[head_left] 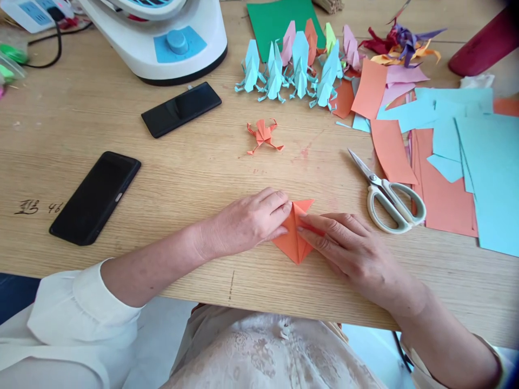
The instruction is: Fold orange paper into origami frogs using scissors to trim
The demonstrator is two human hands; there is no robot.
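Four pale-blue folded-paper figures (300, 70) stood seemingly finished behind one small orange folded-paper figure (265, 134). Near the wooden table's (182, 162) front edge, a creased orange paper piece (298, 240) looked part-folded, more shaping probably left; the left hand (253, 219) pinched it, the right hand's (360, 254) fingers lay on it, thumb grip unclear

On the wooden surface (182, 173), a black phone (95, 197) lay toward the front left corner, beside dark handwriting (28, 207). A second phone (181, 109) lay farther back, near a white appliance base (130, 48) with a blue dial (177, 41); a dark red cylinder (482, 46) was toward the far right corner.
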